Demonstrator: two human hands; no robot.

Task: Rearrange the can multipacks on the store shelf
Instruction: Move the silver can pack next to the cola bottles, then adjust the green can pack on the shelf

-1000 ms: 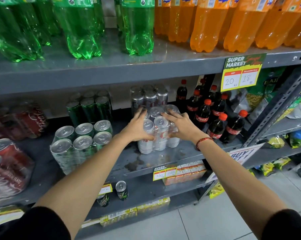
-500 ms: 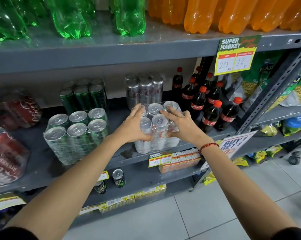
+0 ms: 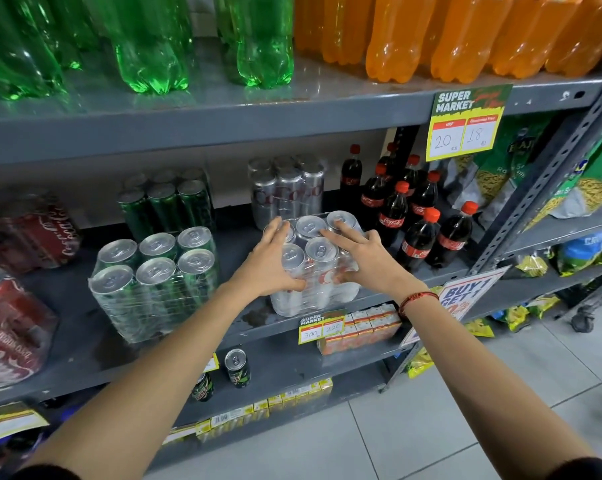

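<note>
Both hands, left hand [image 3: 270, 268] and right hand [image 3: 365, 261], clasp the silver can six-pack [image 3: 315, 271] at frame centre, fingers spread over it. Repositioning step; next it probably needs a firm, level slide

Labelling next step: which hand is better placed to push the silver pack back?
Right: its fingers reach across the silver pack's can tops, palm on the front. Left only grips the near left corner.
</note>
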